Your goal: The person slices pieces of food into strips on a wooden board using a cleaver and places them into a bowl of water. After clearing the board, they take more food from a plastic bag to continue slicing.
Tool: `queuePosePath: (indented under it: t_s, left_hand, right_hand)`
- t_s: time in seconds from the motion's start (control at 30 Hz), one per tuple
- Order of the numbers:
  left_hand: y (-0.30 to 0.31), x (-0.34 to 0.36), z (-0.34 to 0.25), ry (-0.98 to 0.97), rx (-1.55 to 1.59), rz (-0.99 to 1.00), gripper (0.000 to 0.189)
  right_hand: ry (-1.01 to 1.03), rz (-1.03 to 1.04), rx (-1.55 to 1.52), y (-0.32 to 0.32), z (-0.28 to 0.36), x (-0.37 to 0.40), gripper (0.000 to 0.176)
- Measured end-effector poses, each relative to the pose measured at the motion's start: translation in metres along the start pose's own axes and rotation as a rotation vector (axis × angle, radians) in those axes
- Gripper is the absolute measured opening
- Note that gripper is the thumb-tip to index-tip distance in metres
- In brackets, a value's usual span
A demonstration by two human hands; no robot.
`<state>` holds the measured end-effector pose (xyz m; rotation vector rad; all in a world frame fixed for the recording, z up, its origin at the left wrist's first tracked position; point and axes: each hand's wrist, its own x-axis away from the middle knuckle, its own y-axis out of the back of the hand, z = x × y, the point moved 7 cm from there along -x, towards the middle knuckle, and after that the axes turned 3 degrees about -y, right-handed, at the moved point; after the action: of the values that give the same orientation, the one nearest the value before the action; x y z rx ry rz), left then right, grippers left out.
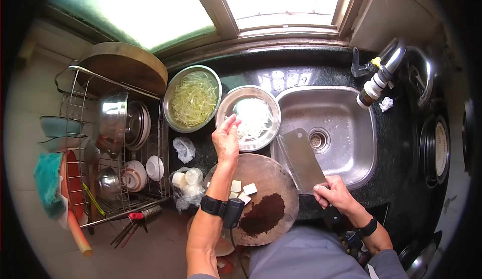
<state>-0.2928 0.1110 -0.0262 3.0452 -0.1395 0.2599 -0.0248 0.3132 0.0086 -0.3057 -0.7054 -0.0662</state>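
My right hand [335,192] is closed round the handle of a wide cleaver [305,161], whose blade lies over the left edge of the steel sink. Fingers bent together, my left hand [226,139] is over the left rim of a metal bowl [272,101] with pale shreds in it; whether the fingertips pinch anything is too small to tell. Below, on a round chopping board [281,178], are several white cubes [250,188] and a dark brown patch [262,214]. My left forearm covers the board's left part.
A larger bowl of yellowish shreds [195,99] stands at the upper left. Left of it is a wire dish rack [161,153] with bowls. The sink [351,128] and tap [374,89] are on the right. Plastic bags [184,149] lie beside the rack.
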Motion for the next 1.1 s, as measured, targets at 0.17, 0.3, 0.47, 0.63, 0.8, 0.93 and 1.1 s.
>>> queuePosePath:
  t_s: [0.17,0.3,0.47,0.63,0.8,0.93,1.1]
  left_hand:
    - [0.011,0.016,-0.033,-0.183,-0.181,-0.008,0.024]
    - [0.034,0.031,-0.044,-0.192,-0.022,-0.036,0.02]
    - [0.096,0.081,-0.047,-0.151,-0.053,-0.162,0.021]
    - [0.126,0.132,-0.025,-0.152,-0.449,-0.196,0.021]
    - [0.104,0.159,-0.014,-0.454,-1.015,-0.102,0.034]
    - [0.102,0.153,-0.012,-0.435,-1.088,-0.148,0.02]
    - [0.093,0.175,-0.027,-0.532,-1.145,-0.176,0.023]
  right_hand:
    - [-0.004,-0.001,0.01,-0.003,-0.012,0.003,0.009]
    - [0.027,0.033,0.088,-0.007,-0.013,0.006,0.008]
    - [0.07,0.122,0.224,-0.018,-0.009,0.011,0.011]
    - [0.098,0.182,0.317,-0.029,-0.01,0.013,0.012]
    - [0.117,0.178,0.436,-0.031,-0.011,0.02,0.012]
    - [0.166,0.21,0.507,-0.035,-0.01,0.031,0.013]
    - [0.167,0.235,0.565,-0.039,-0.01,0.047,0.016]
